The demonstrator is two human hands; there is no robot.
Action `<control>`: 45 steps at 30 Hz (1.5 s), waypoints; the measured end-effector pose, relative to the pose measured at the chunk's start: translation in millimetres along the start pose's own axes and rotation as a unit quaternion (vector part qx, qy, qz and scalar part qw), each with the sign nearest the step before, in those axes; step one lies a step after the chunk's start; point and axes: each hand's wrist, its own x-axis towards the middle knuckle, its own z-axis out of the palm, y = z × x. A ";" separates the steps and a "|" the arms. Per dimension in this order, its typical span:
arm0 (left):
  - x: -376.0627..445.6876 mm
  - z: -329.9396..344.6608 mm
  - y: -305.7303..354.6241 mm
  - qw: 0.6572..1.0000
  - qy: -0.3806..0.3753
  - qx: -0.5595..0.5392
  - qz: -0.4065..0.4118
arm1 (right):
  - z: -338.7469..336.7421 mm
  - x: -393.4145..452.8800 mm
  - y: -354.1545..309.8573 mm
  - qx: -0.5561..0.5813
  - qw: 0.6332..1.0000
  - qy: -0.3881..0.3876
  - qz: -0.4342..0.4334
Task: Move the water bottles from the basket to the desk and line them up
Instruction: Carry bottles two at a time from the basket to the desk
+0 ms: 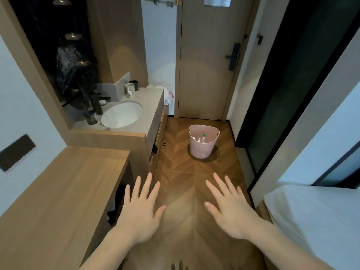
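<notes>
Your left hand (139, 209) and right hand (230, 209) are both held out low in the frame, palms down, fingers straight and spread, holding nothing. They are apart from each other, with a strip of herringbone wood floor (185, 191) showing between them.

The pink basket (203, 151) stands upright on that floor just above the middle of the frame, well beyond your fingertips and in front of the closed wooden door (206, 65). Inside it you can see water bottles (203, 138) — one with a green cap standing tallest, and at least one more cap beside it; how many there are in all you cannot tell from here.

The desk (64, 191) fills the lower left of the frame, a bare wooden top running along the wall, with a dark panel (16, 152) on the wall above it. Your left hand hangs just off its right edge, not touching it.

Behind the desk, at the upper left, a counter holds a white sink (121, 114) with a dark tap, and two cups (132, 86) — one white, one dark — near the back. White bedding (315, 221) shows at the lower right.
</notes>
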 end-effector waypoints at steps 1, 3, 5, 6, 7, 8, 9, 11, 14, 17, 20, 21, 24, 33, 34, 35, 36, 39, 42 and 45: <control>22.5 -4.5 3.2 1.000 -0.001 0.002 0.018 | -4.0 13.5 9.0 0.002 1.000 -0.002 0.010; 63.0 -14.3 11.3 0.999 0.001 -0.003 0.051 | -9.3 37.0 26.6 0.005 0.999 0.000 0.037; 104.0 -21.0 20.7 0.997 0.008 -0.003 0.074 | -14.2 63.8 44.3 0.003 0.998 0.009 0.058; 124.4 -24.9 26.2 0.996 0.004 0.003 0.084 | -18.1 78.3 52.8 0.002 0.998 0.009 0.066; 145.4 -27.8 32.0 0.996 -0.003 0.009 0.094 | -22.6 93.5 61.5 0.005 0.997 0.008 0.073; 166.4 -30.1 37.9 0.995 -0.009 0.015 0.102 | -27.5 108.9 70.9 0.011 0.997 0.007 0.079; 188.7 -31.7 44.0 0.994 -0.014 0.020 0.110 | -32.6 125.2 80.7 0.017 0.996 0.008 0.083; 232.0 -35.2 56.1 0.993 -0.019 0.023 0.117 | -44.5 157.3 98.9 0.022 0.996 0.013 0.084; 299.6 -38.5 76.4 0.992 -0.022 0.021 0.123 | -58.0 212.4 132.6 0.028 0.996 0.023 0.084; 365.0 -40.7 94.0 0.992 -0.028 0.023 0.119 | -67.9 270.7 172.5 0.030 0.996 0.011 0.085; 424.1 -43.7 103.4 0.995 -0.040 0.019 0.088 | -85.3 324.8 208.4 0.037 0.995 -0.026 0.085; 443.0 -44.7 106.5 0.996 -0.041 0.016 0.077 | -91.9 344.3 219.8 0.038 0.995 -0.039 0.081; 494.6 -49.1 114.6 0.997 -0.056 0.008 0.042 | -113.2 407.8 251.6 0.023 0.995 -0.072 0.068; 639.7 -36.5 120.4 0.994 -0.102 -0.023 -0.010 | -148.1 560.6 312.8 0.065 0.993 -0.095 0.040; 659.8 -32.2 122.2 0.995 -0.097 -0.025 -0.010 | -150.3 577.8 321.1 0.072 0.992 -0.095 0.043; 681.0 -27.8 123.6 0.995 -0.098 -0.028 -0.008 | -153.2 595.2 329.6 0.077 0.991 -0.096 0.046; 703.2 -23.6 124.8 0.994 -0.101 -0.032 -0.007 | -156.0 613.1 338.7 0.079 0.991 -0.098 0.050; 767.8 -10.1 125.8 0.993 -0.113 -0.044 -0.007 | -161.9 665.7 365.9 0.078 0.988 -0.119 0.065; 830.5 -2.3 130.2 0.989 -0.139 -0.058 0.002 | -168.6 716.8 389.5 0.090 0.982 -0.138 0.092; 897.7 3.2 138.9 0.984 -0.172 -0.040 0.026 | -175.1 765.1 418.7 0.104 0.980 -0.136 0.102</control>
